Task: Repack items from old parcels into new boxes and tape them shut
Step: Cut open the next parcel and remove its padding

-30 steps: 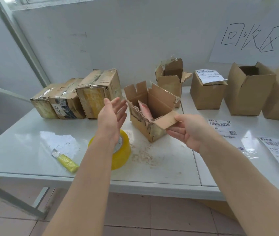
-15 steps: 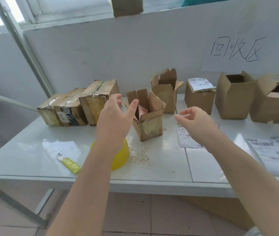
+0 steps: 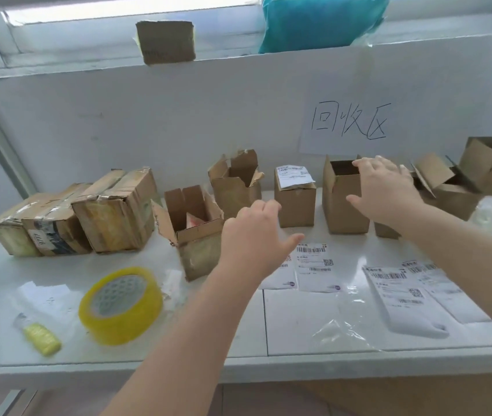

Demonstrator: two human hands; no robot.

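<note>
Old parcel (image 3: 196,235) torn open at frame centre on bench (image 3: 299,325), pinkish item inside. Step judged: fetching new box (image 3: 344,202), right of centre, top open. Right hand (image 3: 386,190) spread wide at box's rim, gripping nothing yet; left hand (image 3: 256,235) open, empty, hovering just right of parcel. Next, probably: clasp box, bring beside parcel, move item over. Counts: three taped parcels (image 3: 112,211) at left, two opened ones, about five plain boxes, one tape roll (image 3: 121,304), one yellow cutter (image 3: 42,339), at least three labels (image 3: 314,265).
</note>
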